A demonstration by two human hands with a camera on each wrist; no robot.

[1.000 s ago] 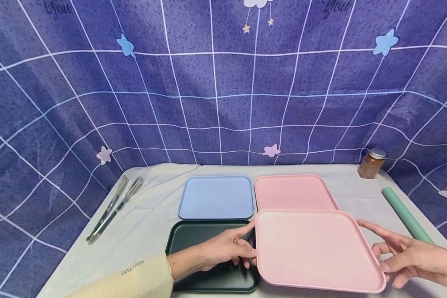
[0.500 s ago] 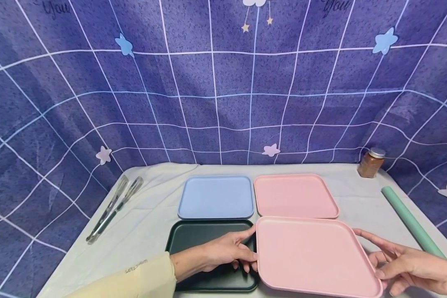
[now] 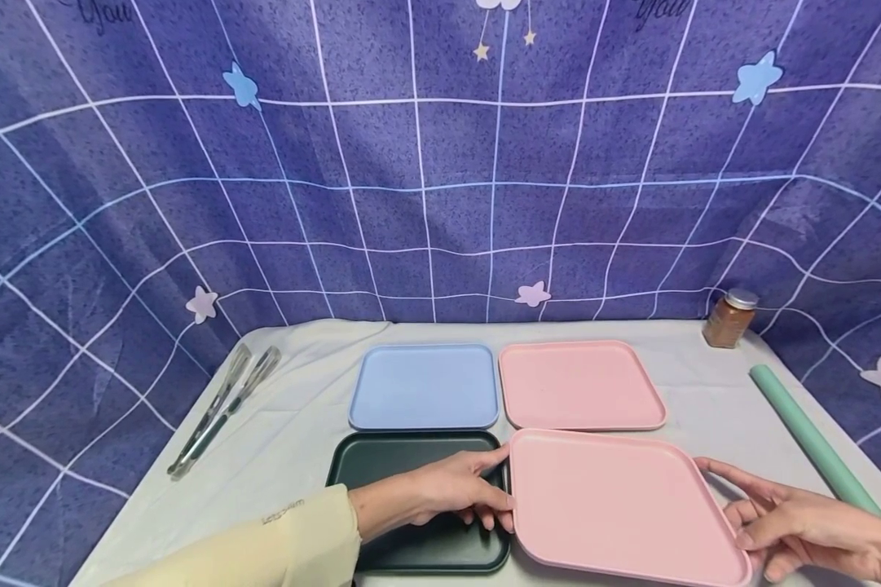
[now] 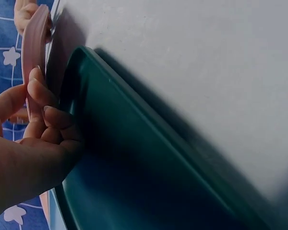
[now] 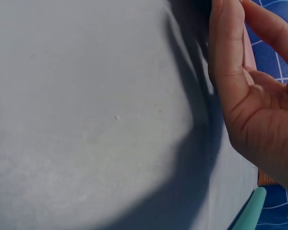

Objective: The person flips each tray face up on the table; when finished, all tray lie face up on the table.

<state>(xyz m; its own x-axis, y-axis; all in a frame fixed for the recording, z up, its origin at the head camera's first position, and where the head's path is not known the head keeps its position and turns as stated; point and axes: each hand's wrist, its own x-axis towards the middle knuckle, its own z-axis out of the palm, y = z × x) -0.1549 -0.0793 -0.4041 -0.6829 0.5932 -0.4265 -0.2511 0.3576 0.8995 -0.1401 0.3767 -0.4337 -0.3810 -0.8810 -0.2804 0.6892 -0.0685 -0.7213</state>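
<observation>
Between both hands is a pink tray (image 3: 623, 505), held by its two short sides in front of a second pink tray (image 3: 581, 385). My left hand (image 3: 458, 489) pinches its left rim, thumb on the near side, and reaches over a dark green tray (image 3: 381, 465). In the left wrist view the held pink tray (image 4: 34, 45) shows edge-on, raised above the table beside the green tray (image 4: 129, 153). My right hand (image 3: 792, 518) grips the right rim, thumb on top and other fingers beneath. A light blue tray (image 3: 424, 387) lies behind the green one.
Metal tongs (image 3: 223, 412) lie at the left of the white-clothed table (image 3: 301, 424). A jar with a silver lid (image 3: 730, 319) stands at the back right corner. A green roll (image 3: 814, 440) lies along the right edge. A blue patterned curtain (image 3: 440, 163) hangs behind.
The held pink tray has moved down and slightly nearer me, uncovering the front of the rear pink tray. Both hands have gone with it, keeping their grip.
</observation>
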